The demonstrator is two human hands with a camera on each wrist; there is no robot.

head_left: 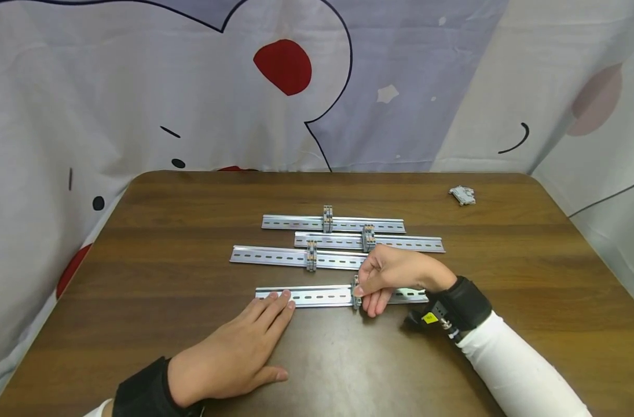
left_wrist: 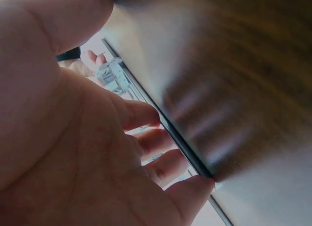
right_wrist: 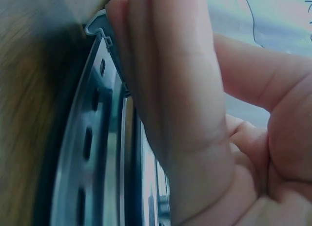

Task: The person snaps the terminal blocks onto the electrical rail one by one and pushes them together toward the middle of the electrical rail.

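Observation:
A slotted metal DIN rail [head_left: 322, 297] lies nearest the person, with a grey terminal block [head_left: 355, 303] standing across it right of its middle. My left hand [head_left: 233, 356] rests its straight fingertips on the rail's left end, palm down and thumb spread. At the block, my right hand [head_left: 397, 273] pinches with thumb and fingers, its fingers against the block's right side. The right wrist view shows the block's edge [right_wrist: 100, 24] beside the fingers, over the slotted rail [right_wrist: 87, 143]. Part of the rail's right half is hidden behind the right hand.
Three more rails lie beyond: a near one [head_left: 267, 255], a middle one [head_left: 410, 243] and a far one [head_left: 290, 222], each carrying terminal blocks. A loose grey-white piece [head_left: 463, 195] lies at the back right of the wooden table [head_left: 181, 197]. A printed curtain [head_left: 400, 127] hangs behind.

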